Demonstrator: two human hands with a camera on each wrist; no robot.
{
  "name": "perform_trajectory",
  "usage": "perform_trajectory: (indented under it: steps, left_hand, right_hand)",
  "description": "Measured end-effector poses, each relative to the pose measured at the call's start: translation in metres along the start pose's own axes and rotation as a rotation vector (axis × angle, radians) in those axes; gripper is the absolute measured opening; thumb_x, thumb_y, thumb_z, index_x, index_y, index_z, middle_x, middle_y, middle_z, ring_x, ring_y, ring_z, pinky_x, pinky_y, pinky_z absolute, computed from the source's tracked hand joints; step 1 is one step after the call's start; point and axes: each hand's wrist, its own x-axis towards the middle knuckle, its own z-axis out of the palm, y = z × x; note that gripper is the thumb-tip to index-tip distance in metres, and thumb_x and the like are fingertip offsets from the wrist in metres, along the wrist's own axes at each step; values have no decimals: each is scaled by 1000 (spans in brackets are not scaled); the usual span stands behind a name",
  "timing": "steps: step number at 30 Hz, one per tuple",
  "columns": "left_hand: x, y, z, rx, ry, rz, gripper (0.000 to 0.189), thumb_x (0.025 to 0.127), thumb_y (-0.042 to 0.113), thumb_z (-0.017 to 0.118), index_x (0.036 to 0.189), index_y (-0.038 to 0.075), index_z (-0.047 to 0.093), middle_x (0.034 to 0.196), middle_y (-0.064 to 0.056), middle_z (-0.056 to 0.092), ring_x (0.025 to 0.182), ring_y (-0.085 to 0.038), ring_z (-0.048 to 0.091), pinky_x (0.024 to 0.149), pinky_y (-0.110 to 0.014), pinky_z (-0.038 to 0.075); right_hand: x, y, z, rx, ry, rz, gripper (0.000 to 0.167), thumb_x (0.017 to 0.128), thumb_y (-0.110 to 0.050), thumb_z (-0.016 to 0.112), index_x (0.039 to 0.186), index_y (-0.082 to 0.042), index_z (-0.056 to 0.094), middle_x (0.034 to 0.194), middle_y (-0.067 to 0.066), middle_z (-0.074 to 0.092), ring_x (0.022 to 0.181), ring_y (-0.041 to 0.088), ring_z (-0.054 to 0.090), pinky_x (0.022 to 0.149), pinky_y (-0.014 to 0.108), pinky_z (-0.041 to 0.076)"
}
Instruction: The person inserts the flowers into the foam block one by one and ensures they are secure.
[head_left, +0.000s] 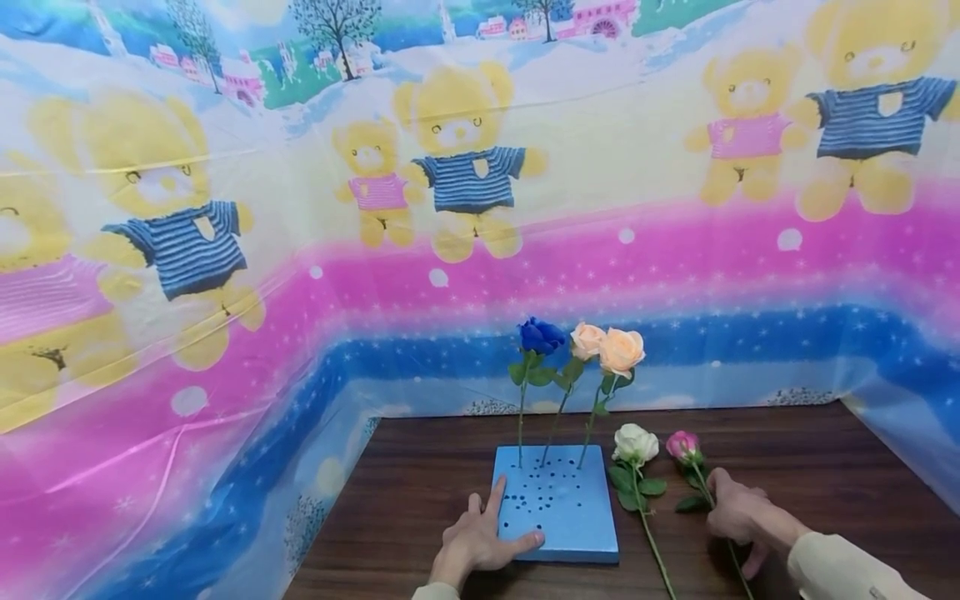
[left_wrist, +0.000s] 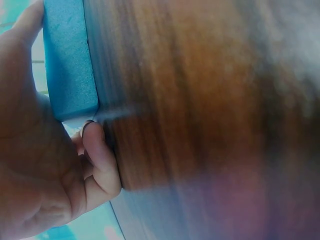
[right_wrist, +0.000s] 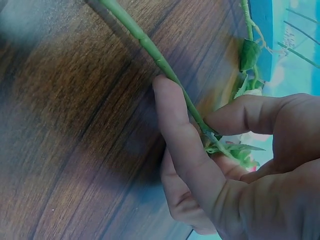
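Observation:
A light-blue foam block (head_left: 592, 521) with several holes in its top lies on the table. My left hand (head_left: 474, 540) rests on its near-left corner, index finger and thumb straight; the left wrist view shows another finger curled beside the block. Upright in the block's far part stand a blue rose (head_left: 542, 335) and two peach roses (head_left: 622, 352). At the right, my right hand (head_left: 742, 515) pinches the green stem of a pink rose (head_left: 683, 446) close to the tabletop. That stem (right_wrist: 155, 55) runs between thumb and fingers in the right wrist view.
A white rose (head_left: 636, 444) lies on the dark wooden table (head_left: 420, 467) between the block and the pink rose. Behind the table and along both sides hangs a bear-printed cloth (head_left: 600, 183).

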Motion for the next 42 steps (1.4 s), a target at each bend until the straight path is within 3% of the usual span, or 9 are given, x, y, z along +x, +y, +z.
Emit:
perform_trajectory:
  steps: [3,7,13,16,24,31,37,42]
  left_hand:
    - [3,1,0,-9,9,0,118,89,92,64,180,32,20,167,-31,40,72,-29,60,60,-44,34]
    - [6,3,0,-7,28,10,118,89,91,65,180,31,21,159,-30,44,70,-27,57,59,-43,31]
    - [4,3,0,6,28,9,117,89,91,66,180,32,20,160,-29,45,72,-28,56,59,-44,30]
    - [3,3,0,4,22,3,118,89,91,65,180,32,20,163,-30,43,74,-29,58,60,-44,31]
    - [0,3,-2,-9,13,7,116,91,89,66,180,32,20,165,-31,41,78,-29,59,63,-47,36]
    - [2,1,2,1,18,-4,117,89,92,65,180,33,20,166,-31,41,70,-27,57,60,-43,30]
    - [1,1,1,-6,16,-10,118,89,92,65,180,32,20,169,-32,39,71,-27,57,61,-43,31]
    - [0,1,0,-5,9,-12,117,89,92,65,180,32,21,169,-32,39,72,-27,59,62,-44,32]
  right_hand:
    - [-2,-1,-3,16,12,-17,58,87,10,61,139,1,37,93,26,43,76,30,54,59,49,65]
    - [-5,-3,-7,42,26,-33,63,87,11,62,142,0,32,94,25,41,75,29,54,58,50,65]
    - [-11,-9,-14,80,-21,-44,61,99,7,54,151,0,25,89,19,46,63,16,45,59,45,65]
    - [-11,-12,-18,88,-17,-59,63,99,8,52,154,-2,23,88,20,50,58,12,43,57,44,65]
    - [-5,-8,-16,106,79,-147,68,100,10,51,157,-7,19,83,24,53,56,21,55,53,49,63]
    - [22,16,-16,152,59,-257,71,107,3,55,161,-15,14,86,25,54,65,30,63,53,49,63]
    - [4,-2,-16,163,191,-315,77,106,5,51,167,-9,7,106,43,38,71,40,64,53,49,63]
    - [-4,-11,-19,125,270,-359,79,106,6,49,169,-8,5,113,44,34,69,38,63,52,46,63]
